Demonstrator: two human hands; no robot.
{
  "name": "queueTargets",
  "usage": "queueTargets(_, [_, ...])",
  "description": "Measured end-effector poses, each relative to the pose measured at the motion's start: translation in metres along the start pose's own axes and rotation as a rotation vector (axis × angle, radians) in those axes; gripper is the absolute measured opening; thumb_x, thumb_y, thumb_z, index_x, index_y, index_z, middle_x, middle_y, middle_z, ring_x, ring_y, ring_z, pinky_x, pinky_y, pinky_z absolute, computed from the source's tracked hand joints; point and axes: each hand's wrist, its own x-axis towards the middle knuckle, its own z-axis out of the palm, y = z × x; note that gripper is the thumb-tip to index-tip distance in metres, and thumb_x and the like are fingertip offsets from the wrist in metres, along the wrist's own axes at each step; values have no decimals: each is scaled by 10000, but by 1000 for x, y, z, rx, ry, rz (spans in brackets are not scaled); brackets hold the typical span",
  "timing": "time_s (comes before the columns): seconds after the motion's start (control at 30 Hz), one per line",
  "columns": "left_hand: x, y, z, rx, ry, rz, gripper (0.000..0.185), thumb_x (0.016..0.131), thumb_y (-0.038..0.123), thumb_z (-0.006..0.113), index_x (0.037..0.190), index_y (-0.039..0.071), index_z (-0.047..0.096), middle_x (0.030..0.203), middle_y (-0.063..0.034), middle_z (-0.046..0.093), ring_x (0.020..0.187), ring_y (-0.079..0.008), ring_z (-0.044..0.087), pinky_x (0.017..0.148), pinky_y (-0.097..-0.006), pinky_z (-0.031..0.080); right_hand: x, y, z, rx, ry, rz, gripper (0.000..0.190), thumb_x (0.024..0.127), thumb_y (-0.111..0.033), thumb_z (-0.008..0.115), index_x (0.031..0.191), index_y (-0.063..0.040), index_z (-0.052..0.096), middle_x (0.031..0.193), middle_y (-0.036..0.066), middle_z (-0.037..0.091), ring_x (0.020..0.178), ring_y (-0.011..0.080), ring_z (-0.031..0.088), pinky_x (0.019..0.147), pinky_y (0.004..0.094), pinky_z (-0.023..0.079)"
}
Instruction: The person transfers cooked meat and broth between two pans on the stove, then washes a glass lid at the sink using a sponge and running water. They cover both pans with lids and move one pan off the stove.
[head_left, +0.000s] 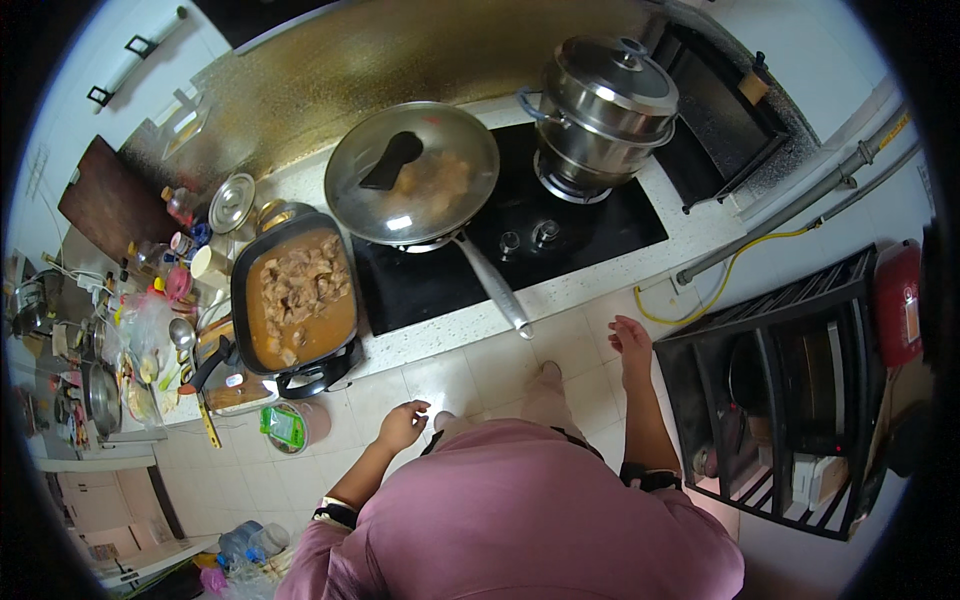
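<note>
My left hand (403, 425) hangs empty in front of my body, its fingers loosely bent, below the counter edge. Off to the right, my right hand (631, 337) is raised with nothing in it, near the yellow hose (709, 306). Before me a wok with a glass lid (352, 161) sits on the left burner, its metal handle (495, 285) pointing towards me. Brown food shows dimly through the lid. Left of it stands a black electric pan (238, 300) holding chunks of meat (300, 285) in brown sauce. A lidded steel steamer pot (607, 112) stands on the right burner.
A black shelf rack (765, 330) rises close on my right, near the grey pipe (795, 202). A bin (319, 421) stands on the floor at left. The left counter is crowded with a ladle (182, 332), bottles and bags. A cutting board (105, 199) leans behind.
</note>
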Motion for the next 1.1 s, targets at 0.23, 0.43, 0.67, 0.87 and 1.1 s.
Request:
queueTargets(0.23, [48,68,53,-18,180,-90,269,820,130,607,1076,51,631,967,-138,679,799,-256,672,712,-362,528,158,-127,-67,-236,45,-605,275,851,-70,641,1117,-8,601,1012,56,631,926,129,582,836,253,458])
queueTargets(0.43, [75,142,105,-113,324,-122,262,817,113,615,1069,42,631,971,-146,674,811,-263,669,714,-361,527,268,-328,-21,-657,-18,-1386,405,798,-201,681,1162,-46,594,1097,151,616,1036,285,590,880,340,456])
queueTargets(0.67, [59,191,131,-100,446,-242,269,810,96,622,1074,41,631,978,-148,672,821,-264,668,725,-359,523,310,-400,88,-1385,-85,-1248,542,855,-415,567,1285,-91,503,1187,151,582,1097,325,566,903,407,480])
queueTargets(0.87, [42,196,151,-130,524,-367,254,812,104,625,1058,40,635,977,-147,672,818,-260,669,725,-361,526,326,-409,113,-1678,-170,-1070,455,865,-379,543,1197,-70,519,1147,189,594,1048,349,591,868,433,497])
queueTargets(1.1, [37,198,165,-135,535,-383,252,808,112,625,1047,30,637,977,-151,673,819,-271,668,733,-362,529,365,-440,82,-1417,-124,-1173,441,838,-329,491,1157,-28,540,1145,230,600,1062,371,577,903,459,458])
